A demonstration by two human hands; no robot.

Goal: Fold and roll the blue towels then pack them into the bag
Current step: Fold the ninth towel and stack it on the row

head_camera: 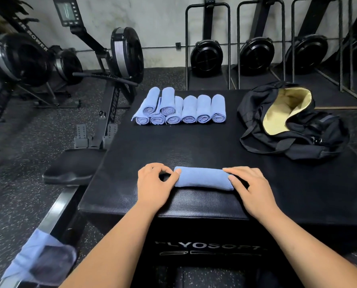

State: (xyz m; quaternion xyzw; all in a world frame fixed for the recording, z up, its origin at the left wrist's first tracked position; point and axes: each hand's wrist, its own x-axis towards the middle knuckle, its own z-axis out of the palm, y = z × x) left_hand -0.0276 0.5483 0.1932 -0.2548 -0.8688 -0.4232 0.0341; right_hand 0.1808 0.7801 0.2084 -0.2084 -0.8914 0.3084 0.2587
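A rolled blue towel (203,179) lies crosswise near the front edge of the black padded box (194,146). My left hand (154,185) touches its left end with curled fingers and the thumb tip against the roll. My right hand (249,189) rests on its right end, fingers over the top and thumb against the roll. Several rolled blue towels (181,110) are stacked in a row at the back of the box. The black bag (287,123) lies open at the right, showing its yellow lining.
More blue cloth (38,258) lies on a rowing machine rail at the lower left. The rower's seat (69,169) sits just left of the box. Rowing machines stand along the left and upright against the back wall.
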